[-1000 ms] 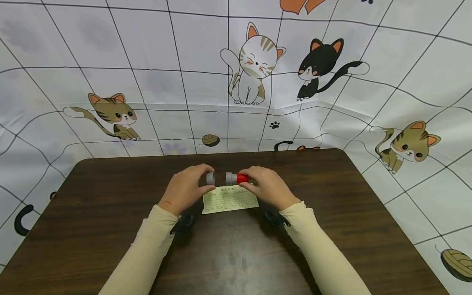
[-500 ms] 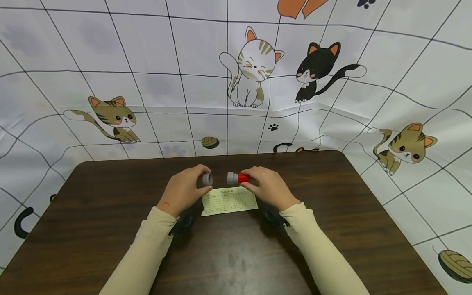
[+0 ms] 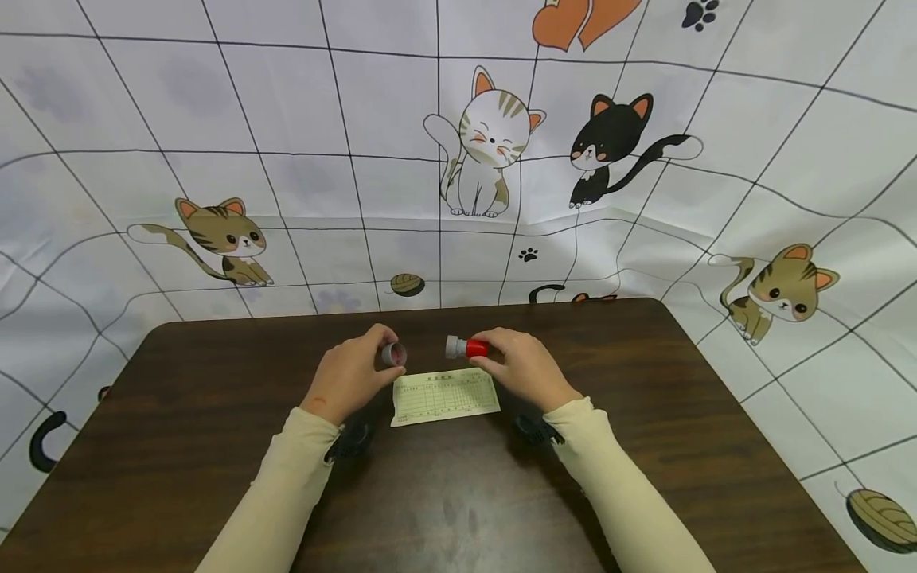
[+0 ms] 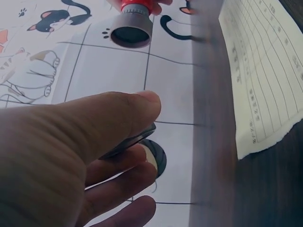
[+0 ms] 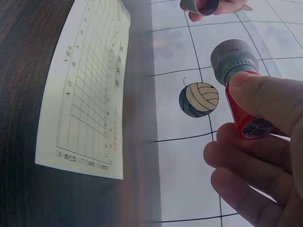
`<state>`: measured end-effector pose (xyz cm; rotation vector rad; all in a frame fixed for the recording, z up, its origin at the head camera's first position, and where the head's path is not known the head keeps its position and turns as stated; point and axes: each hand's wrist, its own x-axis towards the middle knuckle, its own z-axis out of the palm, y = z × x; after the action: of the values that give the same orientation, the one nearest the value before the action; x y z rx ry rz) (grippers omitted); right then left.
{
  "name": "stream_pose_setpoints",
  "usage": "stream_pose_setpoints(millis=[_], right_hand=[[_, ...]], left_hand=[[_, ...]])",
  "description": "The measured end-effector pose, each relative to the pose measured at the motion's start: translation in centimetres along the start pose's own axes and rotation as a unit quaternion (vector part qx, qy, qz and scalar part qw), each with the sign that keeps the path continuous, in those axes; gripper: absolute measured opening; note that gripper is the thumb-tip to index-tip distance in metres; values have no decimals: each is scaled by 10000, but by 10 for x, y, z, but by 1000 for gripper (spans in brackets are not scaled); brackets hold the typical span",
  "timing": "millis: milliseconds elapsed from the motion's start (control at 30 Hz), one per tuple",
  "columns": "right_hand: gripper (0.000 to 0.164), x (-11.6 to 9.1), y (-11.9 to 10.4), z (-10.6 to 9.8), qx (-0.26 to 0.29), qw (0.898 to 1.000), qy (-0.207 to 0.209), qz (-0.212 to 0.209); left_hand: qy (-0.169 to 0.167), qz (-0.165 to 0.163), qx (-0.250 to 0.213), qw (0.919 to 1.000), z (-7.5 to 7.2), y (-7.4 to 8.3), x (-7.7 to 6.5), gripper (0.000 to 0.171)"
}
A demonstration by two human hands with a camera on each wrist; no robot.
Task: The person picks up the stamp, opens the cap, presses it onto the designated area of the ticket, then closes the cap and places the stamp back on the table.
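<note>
My left hand (image 3: 345,374) pinches a small round grey cap (image 3: 393,354) between thumb and fingers, its hollow mouth turned toward the right. In the left wrist view the thumb hides most of that cap. Level with it, my right hand (image 3: 528,364) grips the red handle of a stamp (image 3: 464,348), whose grey round head points left at the cap. A gap separates the two pieces. The right wrist view shows the stamp (image 5: 240,106) with a printed label on its red end. Below both hands a pale yellow printed form (image 3: 444,398) lies on the table.
The dark wooden table (image 3: 458,493) extends around the form. Behind it hangs a white sheet (image 3: 322,183) with a grid and cartoon cats. Black wrist devices sit under both cuffs.
My left hand has drawn the cap leftward and tilted its mouth more into sight. The right hand with the stamp has shifted slightly right, widening the gap. The head view has tilted up.
</note>
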<state>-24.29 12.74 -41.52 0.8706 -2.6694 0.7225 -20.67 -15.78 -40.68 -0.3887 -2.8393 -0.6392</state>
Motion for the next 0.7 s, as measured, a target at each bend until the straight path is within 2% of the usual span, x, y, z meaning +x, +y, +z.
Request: stream_pose_setpoints(millis=[233,500,700], right_hand=[[30,-2,5,3,55,9999,-33,133],[30,-2,7,4,-81,9998,-61,187],[31,-1,6,4,-129,9997,-58,215]], left_hand=[[2,-132,-24,9999,6,-11,2,49],[277,-209,-44,9994,9,-23,3,46],[187,-342,-60,9992,11,-31,2,48]])
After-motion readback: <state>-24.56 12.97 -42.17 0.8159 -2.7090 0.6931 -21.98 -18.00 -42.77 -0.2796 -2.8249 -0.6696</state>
